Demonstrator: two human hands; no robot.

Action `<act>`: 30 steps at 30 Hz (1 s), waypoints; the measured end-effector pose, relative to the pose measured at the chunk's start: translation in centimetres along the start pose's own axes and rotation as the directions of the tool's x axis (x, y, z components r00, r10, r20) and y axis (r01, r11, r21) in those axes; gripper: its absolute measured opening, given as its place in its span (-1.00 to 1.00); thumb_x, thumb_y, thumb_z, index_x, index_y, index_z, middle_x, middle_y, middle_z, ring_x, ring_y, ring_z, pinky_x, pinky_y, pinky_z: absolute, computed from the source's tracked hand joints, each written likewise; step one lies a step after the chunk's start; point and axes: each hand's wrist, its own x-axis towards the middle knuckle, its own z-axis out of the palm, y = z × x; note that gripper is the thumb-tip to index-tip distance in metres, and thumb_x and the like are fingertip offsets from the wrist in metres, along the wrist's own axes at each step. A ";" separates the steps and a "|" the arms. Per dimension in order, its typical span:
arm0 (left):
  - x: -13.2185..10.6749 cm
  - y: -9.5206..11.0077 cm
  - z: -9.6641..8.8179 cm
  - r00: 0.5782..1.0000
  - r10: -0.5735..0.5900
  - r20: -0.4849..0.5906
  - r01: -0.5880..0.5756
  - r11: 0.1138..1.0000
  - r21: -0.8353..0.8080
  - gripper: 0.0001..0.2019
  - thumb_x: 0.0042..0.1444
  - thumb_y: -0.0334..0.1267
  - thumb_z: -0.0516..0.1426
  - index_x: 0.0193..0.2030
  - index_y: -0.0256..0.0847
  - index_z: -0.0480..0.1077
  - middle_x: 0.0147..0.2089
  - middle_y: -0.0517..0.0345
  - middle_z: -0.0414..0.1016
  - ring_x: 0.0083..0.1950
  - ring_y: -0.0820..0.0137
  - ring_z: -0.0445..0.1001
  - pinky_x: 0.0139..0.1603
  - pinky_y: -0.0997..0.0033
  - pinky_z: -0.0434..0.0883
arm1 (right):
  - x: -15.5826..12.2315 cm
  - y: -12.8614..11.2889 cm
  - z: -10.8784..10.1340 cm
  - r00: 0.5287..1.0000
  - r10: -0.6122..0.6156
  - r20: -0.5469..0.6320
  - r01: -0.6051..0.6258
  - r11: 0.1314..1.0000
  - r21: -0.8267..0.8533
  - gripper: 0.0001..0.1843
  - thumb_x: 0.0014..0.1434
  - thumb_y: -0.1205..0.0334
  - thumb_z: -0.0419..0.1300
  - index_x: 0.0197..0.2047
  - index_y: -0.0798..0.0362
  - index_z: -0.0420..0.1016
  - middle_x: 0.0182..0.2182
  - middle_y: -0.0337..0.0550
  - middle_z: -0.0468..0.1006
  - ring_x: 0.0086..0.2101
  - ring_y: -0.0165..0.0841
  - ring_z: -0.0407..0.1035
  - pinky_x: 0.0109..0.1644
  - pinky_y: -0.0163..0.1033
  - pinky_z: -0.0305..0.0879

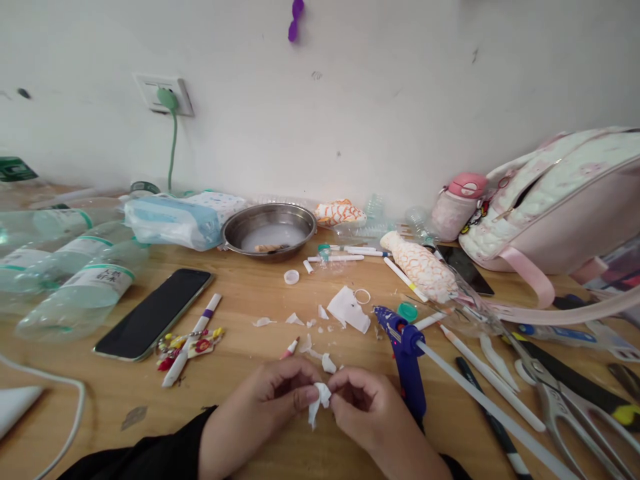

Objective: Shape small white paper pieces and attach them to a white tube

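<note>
My left hand [260,407] and my right hand [370,410] meet at the near edge of the wooden table [250,300]. Both pinch a small crumpled white scrap [320,400] between thumb and fingers. More white scraps [347,310] lie scattered just beyond my hands. A blue glue gun [406,347] with a white stick rests right beside my right hand. A pen with a pink tip [289,348] lies just past my left hand.
A black phone [153,312] and a purple-banded marker [193,340] lie left. Clear plastic bottles [75,287] are stacked at far left. A metal bowl [269,230] sits by the wall. Scissors [565,400], glue sticks and a pink bag [555,200] fill the right side.
</note>
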 end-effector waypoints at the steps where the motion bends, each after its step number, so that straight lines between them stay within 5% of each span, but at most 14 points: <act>1: 0.0 0.0 0.0 1.000 -0.011 0.001 0.011 1.000 -0.006 -0.81 0.01 -0.13 0.10 -0.40 -0.21 0.39 -0.49 0.27 0.33 -0.43 0.45 0.24 -0.38 0.51 0.21 | -0.1 -0.2 0.0 1.000 0.008 -0.006 -0.008 1.000 -0.009 -0.90 -0.03 0.30 0.15 -0.41 0.10 0.47 -0.63 -0.34 0.27 -0.56 -0.50 0.12 -0.50 -0.41 0.05; 13: 0.1 0.0 0.2 0.995 -0.089 -0.043 0.089 0.996 0.013 -0.82 -0.11 -0.14 0.17 -0.51 -0.22 0.37 -0.56 0.29 0.35 -0.49 0.47 0.27 -0.45 0.53 0.23 | 0.0 -0.1 -0.1 0.994 -0.002 0.108 -0.004 0.998 0.059 -0.81 0.03 0.14 0.15 -0.44 0.11 0.36 -0.55 -0.32 0.29 -0.49 -0.48 0.19 -0.43 -0.41 0.10; 21: -0.2 0.2 0.0 0.992 0.115 -0.047 -0.109 0.987 0.116 -0.84 0.08 -0.22 0.09 -0.28 -0.09 0.50 -0.26 0.18 0.57 -0.21 0.34 0.47 -0.12 0.44 0.32 | -0.2 -0.5 0.0 0.994 0.054 0.090 -0.062 0.994 0.090 -0.85 0.10 0.19 0.08 -0.42 0.10 0.32 -0.57 -0.33 0.28 -0.53 -0.50 0.13 -0.50 -0.41 0.03; 26: 0.0 -0.6 0.5 0.998 0.049 -0.042 -0.050 0.998 -0.039 -0.82 0.04 -0.18 0.12 -0.22 -0.17 0.40 -0.27 0.14 0.52 -0.23 0.32 0.45 -0.21 0.41 0.37 | -0.4 -1.0 -0.3 0.999 -0.008 0.039 0.009 1.000 -0.028 -0.80 0.14 0.14 0.06 -0.40 0.09 0.35 -0.53 -0.29 0.33 -0.46 -0.45 0.21 -0.39 -0.38 0.11; 30: 0.0 -0.5 0.5 0.999 0.033 -0.041 -0.033 0.999 0.019 -0.83 0.03 -0.20 0.11 -0.30 -0.22 0.43 -0.33 0.10 0.52 -0.27 0.30 0.45 -0.24 0.38 0.36 | -0.5 -1.0 -0.2 1.000 -0.007 0.007 0.008 0.991 -0.134 -0.82 0.13 0.14 0.06 -0.37 0.05 0.38 -0.51 -0.28 0.37 -0.43 -0.41 0.27 -0.38 -0.37 0.13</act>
